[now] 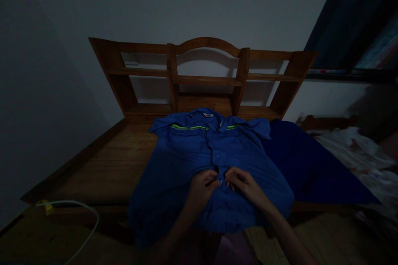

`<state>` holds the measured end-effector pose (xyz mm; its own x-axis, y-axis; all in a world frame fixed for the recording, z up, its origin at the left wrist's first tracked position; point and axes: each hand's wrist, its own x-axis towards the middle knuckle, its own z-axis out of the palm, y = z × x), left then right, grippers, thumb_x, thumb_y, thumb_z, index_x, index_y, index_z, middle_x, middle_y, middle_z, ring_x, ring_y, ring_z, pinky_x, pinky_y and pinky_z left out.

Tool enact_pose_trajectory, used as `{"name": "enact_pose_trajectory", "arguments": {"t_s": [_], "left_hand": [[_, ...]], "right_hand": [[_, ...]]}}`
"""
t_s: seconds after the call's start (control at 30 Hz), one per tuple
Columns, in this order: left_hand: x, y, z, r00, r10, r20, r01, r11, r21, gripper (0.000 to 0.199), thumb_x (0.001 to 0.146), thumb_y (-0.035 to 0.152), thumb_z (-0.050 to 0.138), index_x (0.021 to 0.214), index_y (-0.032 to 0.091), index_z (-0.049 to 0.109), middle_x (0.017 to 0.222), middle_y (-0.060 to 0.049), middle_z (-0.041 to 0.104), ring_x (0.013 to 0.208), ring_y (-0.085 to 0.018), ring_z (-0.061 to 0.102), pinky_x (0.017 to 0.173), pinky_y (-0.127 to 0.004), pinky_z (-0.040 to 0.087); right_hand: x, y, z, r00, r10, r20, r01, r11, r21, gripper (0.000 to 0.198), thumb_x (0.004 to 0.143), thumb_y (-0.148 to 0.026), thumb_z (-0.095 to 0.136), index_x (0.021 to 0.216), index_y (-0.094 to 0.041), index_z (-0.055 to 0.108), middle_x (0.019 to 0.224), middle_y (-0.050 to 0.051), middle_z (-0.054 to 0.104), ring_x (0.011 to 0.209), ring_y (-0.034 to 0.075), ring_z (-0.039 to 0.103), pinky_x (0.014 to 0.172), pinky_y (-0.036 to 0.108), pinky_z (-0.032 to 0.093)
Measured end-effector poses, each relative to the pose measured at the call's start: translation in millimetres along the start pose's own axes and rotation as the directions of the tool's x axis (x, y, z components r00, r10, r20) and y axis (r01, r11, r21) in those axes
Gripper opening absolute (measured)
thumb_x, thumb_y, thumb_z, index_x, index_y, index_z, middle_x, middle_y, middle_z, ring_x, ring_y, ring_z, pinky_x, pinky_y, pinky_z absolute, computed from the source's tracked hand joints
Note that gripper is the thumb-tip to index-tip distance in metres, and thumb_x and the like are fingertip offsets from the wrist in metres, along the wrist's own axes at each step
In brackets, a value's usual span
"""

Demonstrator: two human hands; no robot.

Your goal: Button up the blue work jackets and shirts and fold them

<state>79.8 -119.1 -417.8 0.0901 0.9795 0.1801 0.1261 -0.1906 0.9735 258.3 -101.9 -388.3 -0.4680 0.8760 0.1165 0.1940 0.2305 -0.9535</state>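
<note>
Wooden tabletop (124,161): a blue shirt (174,161) overhangs its front edge and could slip if tugged; left hand (203,182) and right hand (244,181), slightly apart, pinch its buttoned front.

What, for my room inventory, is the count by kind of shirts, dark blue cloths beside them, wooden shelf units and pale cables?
Blue shirt: 1
Dark blue cloth: 1
Wooden shelf unit: 1
Pale cable: 1
Total: 4
</note>
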Motion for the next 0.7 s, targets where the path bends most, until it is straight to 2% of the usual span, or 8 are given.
{"name": "enact_pose_trajectory", "arguments": {"t_s": [0.1, 0.3, 0.53, 0.7], "left_hand": [[-0.2, 1.4, 0.0, 1.000, -0.026, 0.005, 0.026, 0.999, -0.028, 0.013, 0.071, 0.027, 0.065, 0.077, 0.017, 0.062, 0.075, -0.003, 0.065, 0.073, -0.017, 0.062, 0.067, -0.023, 0.046], [-0.9, 4.7, 0.9, 1.000, -0.008, 0.025, 0.009, 1.000, -0.025, 0.015, 0.071, 0.028, 0.065, 0.077, 0.014, 0.062, 0.068, -0.001, 0.061, 0.065, -0.014, 0.059, 0.059, -0.020, 0.044], [-1.4, 5.3, 0.7, 1.000, -0.004, 0.000, 0.004, 1.000, 0.005, 0.013, 0.069, 0.025, 0.066, 0.074, 0.014, 0.061, 0.064, 0.001, 0.057, 0.059, -0.011, 0.055, 0.054, -0.018, 0.041], [-0.5, 6.4, -1.0, 0.999, 0.012, 0.041, -0.012, 1.000, 0.004, 0.011, 0.073, 0.025, 0.061, 0.078, 0.015, 0.063, 0.073, -0.002, 0.062, 0.069, -0.014, 0.060, 0.063, -0.020, 0.044]], "right_hand": [[-0.3, 0.2, -0.4, 1.000, -0.006, -0.016, 0.006, 1.000, -0.003, 0.029, 0.085, -0.045, 0.051, 0.081, -0.017, 0.056, 0.068, -0.001, 0.053, 0.060, 0.010, 0.046, 0.058, 0.022, 0.036], [-0.6, 3.4, -0.1, 0.999, -0.017, -0.047, 0.016, 1.000, -0.019, 0.027, 0.081, -0.044, 0.059, 0.085, -0.017, 0.057, 0.069, -0.002, 0.051, 0.062, 0.010, 0.045, 0.056, 0.021, 0.034], [-2.2, 2.1, -2.1, 0.999, -0.050, 0.006, 0.050, 0.996, -0.071, 0.023, 0.080, -0.039, 0.060, 0.089, -0.018, 0.057, 0.076, 0.000, 0.055, 0.065, 0.011, 0.048, 0.061, 0.022, 0.037], [-2.3, 3.7, -1.1, 0.998, -0.067, 0.003, 0.067, 0.992, -0.108, 0.019, 0.078, -0.031, 0.063, 0.091, -0.019, 0.057, 0.080, 0.000, 0.057, 0.067, 0.011, 0.049, 0.062, 0.022, 0.038]]}}
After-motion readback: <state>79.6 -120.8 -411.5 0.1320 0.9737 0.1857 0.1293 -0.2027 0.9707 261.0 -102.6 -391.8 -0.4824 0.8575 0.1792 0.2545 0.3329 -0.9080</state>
